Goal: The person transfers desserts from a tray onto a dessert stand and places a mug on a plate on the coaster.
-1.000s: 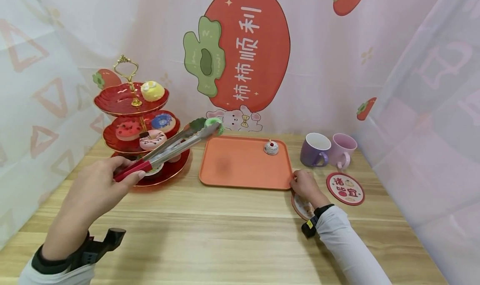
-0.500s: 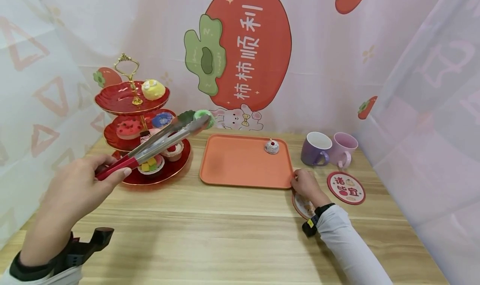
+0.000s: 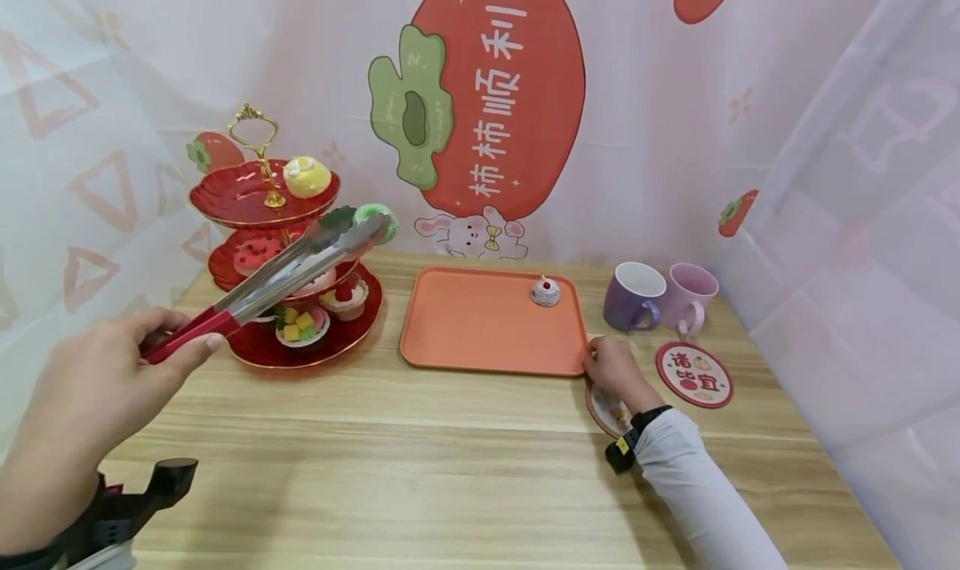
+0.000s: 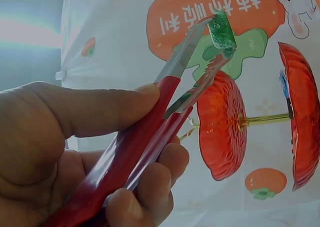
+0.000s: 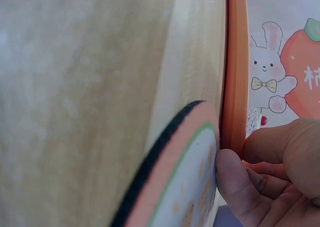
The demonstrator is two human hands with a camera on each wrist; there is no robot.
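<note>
My left hand [image 3: 97,387] holds red-handled metal tongs [image 3: 281,278] that slant up and to the right. Pinched in their tips is a small round green sweet [image 4: 221,31], probably a toy doughnut, raised in front of the three-tier red cake stand [image 3: 232,195]. At the front right corner of the orange tray [image 3: 465,320], my right hand [image 3: 617,374] pinches the rim between thumb and finger, as the right wrist view shows. A small speckled cake with a cherry [image 3: 545,293] sits in the tray's back right part.
A yellow cake [image 3: 306,177], red doughnut [image 3: 257,254], fruit tart [image 3: 302,328] and berry cupcake [image 3: 347,297] sit on the stand. Purple [image 3: 624,302] and pink [image 3: 682,303] mugs stand right of the tray. One coaster [image 3: 694,375] lies before them, another [image 3: 606,410] partly under my right hand.
My left hand has moved left and back, carrying the tongs and green sweet from the tray's back left corner to before the stand. The tongs now cover the blue doughnut. My right hand stays put.
</note>
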